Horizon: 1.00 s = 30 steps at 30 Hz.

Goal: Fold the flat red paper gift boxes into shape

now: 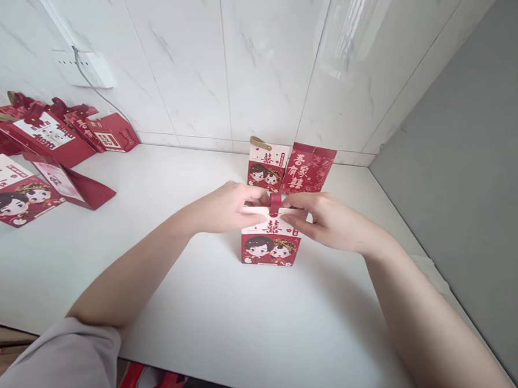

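Note:
A red and white gift box (270,251) with two cartoon figures stands upright on the white tabletop. My left hand (234,209) pinches its top edge from the left, thumb in front and fingers behind. From the other side my right hand (327,219) grips the same edge, its thumb also on the front. Between the two hands a dark red ribbon loop (275,203) sticks up from the top of the box. The fingers behind the edge are partly hidden.
Behind my hands, a similar box with a gold ribbon (267,166) and a red box (310,169) stand by the tiled wall. More red boxes (73,144) and a flat printed piece (16,193) are at the left. A grey panel (468,170) borders the right side.

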{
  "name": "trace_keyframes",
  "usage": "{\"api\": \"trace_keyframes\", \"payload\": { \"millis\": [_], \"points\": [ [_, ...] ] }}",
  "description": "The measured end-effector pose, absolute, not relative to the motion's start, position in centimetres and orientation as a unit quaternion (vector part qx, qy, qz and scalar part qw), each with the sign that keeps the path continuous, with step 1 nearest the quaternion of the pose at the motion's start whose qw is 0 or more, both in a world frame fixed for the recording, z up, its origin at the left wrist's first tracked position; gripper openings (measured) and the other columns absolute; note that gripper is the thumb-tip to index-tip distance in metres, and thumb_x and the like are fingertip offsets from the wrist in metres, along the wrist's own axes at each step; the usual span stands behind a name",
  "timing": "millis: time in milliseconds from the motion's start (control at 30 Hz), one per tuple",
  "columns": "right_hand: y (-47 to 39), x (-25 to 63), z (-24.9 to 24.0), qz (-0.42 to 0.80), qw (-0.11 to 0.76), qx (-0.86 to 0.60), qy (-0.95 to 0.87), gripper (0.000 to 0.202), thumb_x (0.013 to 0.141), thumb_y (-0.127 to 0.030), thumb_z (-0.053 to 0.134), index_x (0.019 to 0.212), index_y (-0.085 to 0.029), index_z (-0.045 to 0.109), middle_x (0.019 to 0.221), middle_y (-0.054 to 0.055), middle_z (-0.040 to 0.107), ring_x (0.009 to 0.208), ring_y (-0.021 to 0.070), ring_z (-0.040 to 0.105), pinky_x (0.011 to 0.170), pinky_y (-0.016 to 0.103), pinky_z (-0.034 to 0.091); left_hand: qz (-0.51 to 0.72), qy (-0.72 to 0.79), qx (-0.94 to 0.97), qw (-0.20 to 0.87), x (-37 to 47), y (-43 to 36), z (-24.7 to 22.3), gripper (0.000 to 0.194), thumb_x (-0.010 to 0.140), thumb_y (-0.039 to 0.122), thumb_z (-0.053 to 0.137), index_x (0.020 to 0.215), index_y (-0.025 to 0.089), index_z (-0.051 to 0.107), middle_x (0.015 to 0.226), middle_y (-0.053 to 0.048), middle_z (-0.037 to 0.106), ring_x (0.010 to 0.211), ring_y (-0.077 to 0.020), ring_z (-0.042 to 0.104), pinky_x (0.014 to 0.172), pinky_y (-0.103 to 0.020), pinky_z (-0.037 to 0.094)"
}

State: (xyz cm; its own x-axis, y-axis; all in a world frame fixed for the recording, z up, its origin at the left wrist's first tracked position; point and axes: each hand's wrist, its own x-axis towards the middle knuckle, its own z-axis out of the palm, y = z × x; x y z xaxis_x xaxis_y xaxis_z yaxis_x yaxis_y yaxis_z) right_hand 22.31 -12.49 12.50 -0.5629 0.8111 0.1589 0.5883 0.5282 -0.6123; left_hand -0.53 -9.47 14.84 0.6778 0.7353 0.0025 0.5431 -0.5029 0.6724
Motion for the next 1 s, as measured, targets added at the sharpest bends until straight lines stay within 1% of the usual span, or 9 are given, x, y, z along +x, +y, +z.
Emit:
{"api": "trace_keyframes", "payload": {
  "millis": [167,333,433,600,733,800,867,933,1000],
  "points": [
    [-12.5,21.9,12.2,0.263,0.256,-0.391,-0.844,0.009,0.089,-0.023,0.053,0.091,-0.021,0.061,0.076,0.001,0.06,0.065,0.0151,0.051,0.058,0.027,0.038,0.166,0.358,0.859,0.326,-0.4,-9.4,14.7,0.018,0.087,0.032,0.057,0.085,0.019,0.068,0.086,-0.001,0.068,0.074,-0.0126,0.058,0.059,-0.021,0.041],
    [-12.4,21.4,11.9,0.295,0.255,-0.381,-0.838,0.009,0.088,-0.021,0.052,0.092,-0.02,0.06,0.074,0.0,0.058,0.063,0.014,0.049,0.057,0.026,0.036,0.174,0.357,0.879,0.263,-0.1,-9.5,14.2,0.02,0.089,0.033,0.056,0.078,0.019,0.066,0.066,0.003,0.058,0.058,-0.0097,0.044,0.051,-0.024,0.029],
    [-12.2,21.3,11.7,0.317,0.25,-0.392,-0.827,0.009,0.088,-0.023,0.052,0.09,-0.02,0.061,0.07,-0.002,0.054,0.06,0.0129,0.046,0.056,0.026,0.034,0.173,0.367,0.883,0.237,0.1,-9.5,14.0,0.022,0.089,0.031,0.055,0.073,0.018,0.064,0.059,0.004,0.051,0.052,-0.0089,0.036,0.051,-0.025,0.026],
    [-11.7,21.4,11.1,0.351,0.235,-0.404,-0.811,0.016,0.091,-0.029,0.05,0.084,-0.02,0.06,0.066,-0.003,0.048,0.056,0.0113,0.039,0.054,0.026,0.031,0.172,0.373,0.885,0.219,0.2,-9.4,14.2,0.028,0.088,0.03,0.054,0.064,0.017,0.061,0.053,0.004,0.046,0.049,-0.0085,0.032,0.051,-0.026,0.024],
    [-11.7,21.2,10.8,0.346,0.24,-0.411,-0.809,0.019,0.092,-0.03,0.05,0.077,-0.02,0.057,0.062,-0.005,0.04,0.054,0.01,0.033,0.052,0.025,0.027,0.174,0.378,0.88,0.228,0.2,-9.5,14.1,0.032,0.088,0.03,0.053,0.058,0.017,0.054,0.051,0.004,0.039,0.05,-0.009,0.029,0.051,-0.028,0.021],
    [-11.7,21.0,10.7,0.332,0.251,-0.42,-0.807,0.024,0.091,-0.03,0.052,0.07,-0.019,0.052,0.059,-0.005,0.035,0.053,0.0092,0.031,0.05,0.025,0.024,0.181,0.392,0.869,0.241,0.2,-9.6,13.8,0.034,0.089,0.032,0.053,0.058,0.017,0.052,0.052,0.004,0.038,0.05,-0.0092,0.029,0.051,-0.028,0.021],
    [-11.7,20.9,10.7,0.311,0.269,-0.43,-0.804,0.027,0.09,-0.031,0.054,0.066,-0.019,0.048,0.058,-0.006,0.033,0.052,0.0087,0.03,0.05,0.024,0.023,0.198,0.407,0.855,0.253,0.3,-9.5,13.5,0.035,0.089,0.035,0.054,0.059,0.017,0.053,0.054,0.004,0.04,0.051,-0.0093,0.032,0.051,-0.027,0.021],
    [-11.3,20.9,10.6,0.285,0.31,-0.44,-0.793,0.027,0.088,-0.033,0.057,0.066,-0.019,0.05,0.058,-0.005,0.038,0.053,0.0085,0.033,0.05,0.024,0.025,0.243,0.414,0.837,0.262,0.4,-8.9,13.0,0.033,0.09,0.038,0.055,0.065,0.017,0.059,0.058,0.003,0.048,0.054,-0.0097,0.04,0.053,-0.026,0.026],
    [-10.7,20.8,10.0,0.273,0.382,-0.446,-0.762,0.026,0.087,-0.036,0.062,0.07,-0.018,0.055,0.061,-0.004,0.047,0.055,0.0093,0.04,0.053,0.024,0.031,0.319,0.405,0.807,0.289,0.5,-7.8,11.8,0.027,0.089,0.041,0.058,0.077,0.018,0.064,0.07,0.001,0.06,0.063,-0.0113,0.051,0.058,-0.024,0.035]
  ]
}}
